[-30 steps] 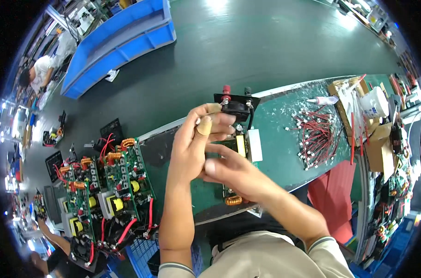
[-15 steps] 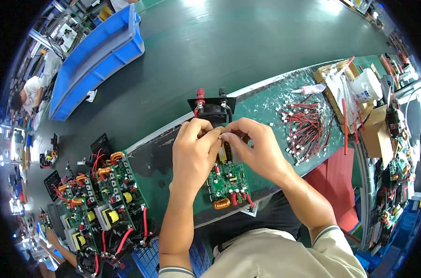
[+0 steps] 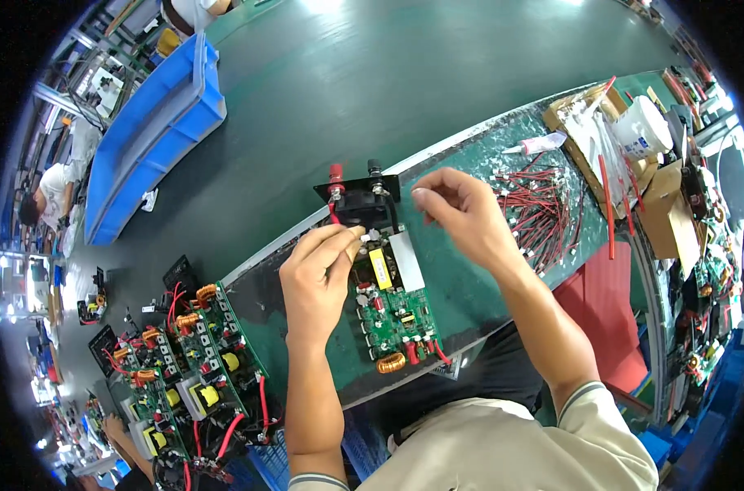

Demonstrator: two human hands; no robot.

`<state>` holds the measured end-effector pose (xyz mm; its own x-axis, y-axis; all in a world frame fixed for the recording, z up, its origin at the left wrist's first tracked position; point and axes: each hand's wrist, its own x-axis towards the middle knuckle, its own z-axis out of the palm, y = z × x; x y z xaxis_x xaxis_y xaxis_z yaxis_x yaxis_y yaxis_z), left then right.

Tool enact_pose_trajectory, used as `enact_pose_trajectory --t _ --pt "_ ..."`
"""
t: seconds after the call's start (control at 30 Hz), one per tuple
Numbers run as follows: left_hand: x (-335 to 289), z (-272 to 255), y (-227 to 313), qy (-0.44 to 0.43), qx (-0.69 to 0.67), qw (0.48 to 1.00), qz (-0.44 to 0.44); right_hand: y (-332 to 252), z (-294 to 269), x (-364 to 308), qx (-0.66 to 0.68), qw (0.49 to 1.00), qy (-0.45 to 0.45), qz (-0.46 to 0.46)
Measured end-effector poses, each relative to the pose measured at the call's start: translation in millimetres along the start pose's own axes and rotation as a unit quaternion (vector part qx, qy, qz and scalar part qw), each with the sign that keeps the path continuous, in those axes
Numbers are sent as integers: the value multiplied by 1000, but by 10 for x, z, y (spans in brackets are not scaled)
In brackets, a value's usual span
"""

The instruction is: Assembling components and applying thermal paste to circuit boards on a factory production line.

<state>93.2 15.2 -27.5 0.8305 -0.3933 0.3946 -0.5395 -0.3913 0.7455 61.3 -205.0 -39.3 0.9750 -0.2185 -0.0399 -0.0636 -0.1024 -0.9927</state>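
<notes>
Fingers of your left hand (image 3: 319,274) pinch a small part at the green circuit board (image 3: 395,315) on the bench mat (image 3: 470,286), while your right hand (image 3: 462,214), fingertips pinched, hovers beside the black panel (image 3: 357,196) beyond.

R hand (image 3: 462,214) has lifted off the green circuit board (image 3: 392,307), now raised above it w/ fingers pinched, toward the red wire pile (image 3: 536,214). L hand (image 3: 319,274) alone stays at the board's top edge, by the black terminal plate (image 3: 357,196).
</notes>
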Motion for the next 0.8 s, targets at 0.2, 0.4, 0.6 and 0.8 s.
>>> enact_pose_trajectory --t 0.2,0.4,0.6,0.8 --pt "185 45 69 -12 146 989 22 225 -16 91 -88 995 -26 -39" --pt "384 211 126 -108 221 969 35 309 34 138 -44 995 -80 -42" --pt "390 336 150 -95 191 975 -63 367 76 248 -24 992 -111 -57" --pt "320 478 228 -28 221 968 -116 316 39 238 -32 990 -130 -52"
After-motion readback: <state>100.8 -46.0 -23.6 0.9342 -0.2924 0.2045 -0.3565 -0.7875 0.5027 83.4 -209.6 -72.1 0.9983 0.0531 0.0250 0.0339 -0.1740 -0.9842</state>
